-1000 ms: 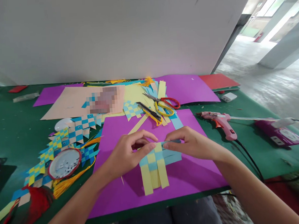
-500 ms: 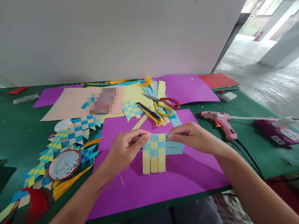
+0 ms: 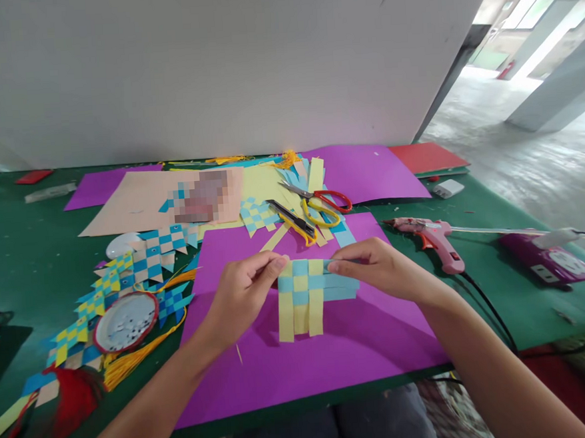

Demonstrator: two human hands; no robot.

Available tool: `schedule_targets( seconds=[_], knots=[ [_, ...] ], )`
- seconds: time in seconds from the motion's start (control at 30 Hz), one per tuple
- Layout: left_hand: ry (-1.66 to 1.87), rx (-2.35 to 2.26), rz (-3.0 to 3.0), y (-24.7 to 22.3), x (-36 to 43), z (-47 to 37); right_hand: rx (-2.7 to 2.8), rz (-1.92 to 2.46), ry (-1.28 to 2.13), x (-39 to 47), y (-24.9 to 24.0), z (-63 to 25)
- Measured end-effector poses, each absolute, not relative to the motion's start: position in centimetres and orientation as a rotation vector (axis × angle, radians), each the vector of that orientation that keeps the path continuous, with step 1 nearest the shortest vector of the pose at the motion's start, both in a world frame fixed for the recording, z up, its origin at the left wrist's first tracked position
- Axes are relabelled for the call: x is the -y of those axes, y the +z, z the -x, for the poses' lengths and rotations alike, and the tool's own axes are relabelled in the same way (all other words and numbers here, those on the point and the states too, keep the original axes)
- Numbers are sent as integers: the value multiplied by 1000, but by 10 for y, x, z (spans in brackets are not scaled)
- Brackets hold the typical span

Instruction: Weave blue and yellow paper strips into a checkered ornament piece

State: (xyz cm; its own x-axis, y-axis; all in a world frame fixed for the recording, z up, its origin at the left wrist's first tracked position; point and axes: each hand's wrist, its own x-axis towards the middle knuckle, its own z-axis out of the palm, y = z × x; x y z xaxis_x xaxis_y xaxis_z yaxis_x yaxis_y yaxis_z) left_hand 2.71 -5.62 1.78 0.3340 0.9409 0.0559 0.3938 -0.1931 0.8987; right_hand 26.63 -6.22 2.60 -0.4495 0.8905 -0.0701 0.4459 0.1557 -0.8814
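Between both hands' pinching grips [image 3: 307,263] hangs the woven paper piece [image 3: 300,284].

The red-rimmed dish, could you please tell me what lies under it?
Woven paper pieces and a yellow tassel show around the dish; some probably run beneath it, but the dish hides whatever lies directly underneath.

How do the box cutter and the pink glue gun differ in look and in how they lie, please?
The box cutter has a yellow handle end, while the glue gun is mostly pink with an orange trigger. The box cutter is slim and straight-bodied; the glue gun has an angled grip. The box cutter lies over paper, whereas the glue gun rests on the green tabletop. Neither is in a hand.
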Motion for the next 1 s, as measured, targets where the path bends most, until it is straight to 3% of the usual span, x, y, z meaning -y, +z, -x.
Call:
schedule_targets(
  seconds=[0.5,0.7,1.0],
  knots=[
    [880,-1276,-1696,13,60,-28,1991,1416,1196,60,23,-266],
    [726,-1046,-1486,9,58,-31,1937,1466,1217,60,19,-264],
    [767,-1043,-1466,11,59,-31,1917,1425,1188,59,17,-264]
  ],
)
